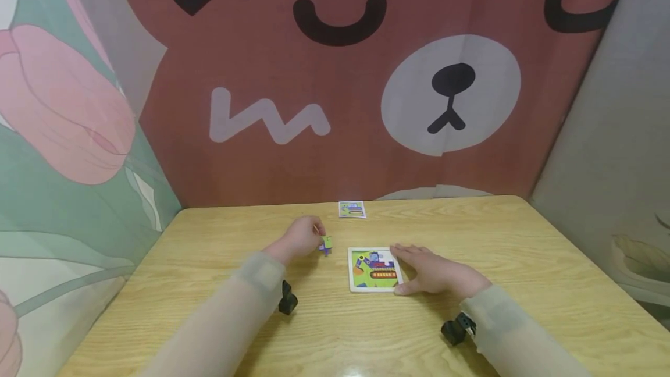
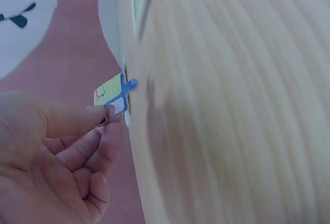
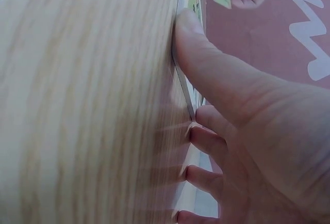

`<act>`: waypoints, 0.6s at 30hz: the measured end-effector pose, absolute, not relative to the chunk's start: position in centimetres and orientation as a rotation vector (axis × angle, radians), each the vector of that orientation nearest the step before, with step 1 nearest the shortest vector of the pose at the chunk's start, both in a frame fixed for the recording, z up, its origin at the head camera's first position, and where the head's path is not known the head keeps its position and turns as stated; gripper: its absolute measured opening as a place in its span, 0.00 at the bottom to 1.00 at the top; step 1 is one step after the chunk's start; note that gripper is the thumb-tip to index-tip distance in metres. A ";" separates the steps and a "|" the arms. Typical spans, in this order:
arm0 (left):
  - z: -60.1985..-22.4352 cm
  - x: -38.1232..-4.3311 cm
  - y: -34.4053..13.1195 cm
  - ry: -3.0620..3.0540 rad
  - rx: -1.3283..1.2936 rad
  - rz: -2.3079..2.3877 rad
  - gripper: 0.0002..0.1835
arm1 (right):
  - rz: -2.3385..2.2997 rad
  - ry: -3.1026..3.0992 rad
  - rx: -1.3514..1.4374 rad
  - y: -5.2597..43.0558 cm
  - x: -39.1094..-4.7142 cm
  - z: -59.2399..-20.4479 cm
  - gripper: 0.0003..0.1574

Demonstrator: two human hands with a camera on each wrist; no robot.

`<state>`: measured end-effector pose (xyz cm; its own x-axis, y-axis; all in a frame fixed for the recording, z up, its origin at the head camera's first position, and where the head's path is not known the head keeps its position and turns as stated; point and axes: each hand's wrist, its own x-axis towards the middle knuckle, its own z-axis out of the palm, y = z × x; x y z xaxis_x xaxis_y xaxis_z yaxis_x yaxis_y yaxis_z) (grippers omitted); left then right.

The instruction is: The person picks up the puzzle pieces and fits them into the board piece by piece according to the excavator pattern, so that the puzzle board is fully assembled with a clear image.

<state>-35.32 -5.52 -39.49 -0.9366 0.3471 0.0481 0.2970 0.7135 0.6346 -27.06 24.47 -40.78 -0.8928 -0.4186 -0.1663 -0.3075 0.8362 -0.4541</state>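
Note:
My left hand (image 1: 305, 234) pinches a jigsaw puzzle piece (image 2: 114, 94) between thumb and fingertips. The piece is yellow-green with a blue edge, a pale patch and a rounded blue knob. It is held up left of a white-framed jigsaw puzzle (image 1: 362, 290) that lies flat on the table. The puzzle picture shows a purple and red digger on orange tracks, with a whitish gap at its upper right. My right hand (image 1: 437, 272) rests along the frame's right side, thumb at the near corner and fingers extended by the far corner. In the right wrist view the thumb (image 3: 203, 53) touches the frame's edge.
A small picture card (image 1: 352, 209) with a similar digger lies near the table's back edge, beyond the puzzle. The wooden table (image 1: 209, 249) meets a wall (image 1: 356, 156) painted with a bear's face. Wrist cameras (image 1: 288, 298) are strapped to both arms.

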 end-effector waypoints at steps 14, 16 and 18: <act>-38.9 -33.8 2.6 2.671 0.690 1.202 0.05 | -0.626 2.753 -0.615 24.8 -27.3 -41.0 0.60; -39.0 -33.6 3.4 2.678 0.690 1.188 0.06 | -0.623 2.752 -0.620 24.8 -27.3 -41.0 0.60; -39.3 -33.5 4.1 2.684 0.676 1.182 0.06 | -0.624 2.753 -0.628 24.8 -27.4 -41.0 0.60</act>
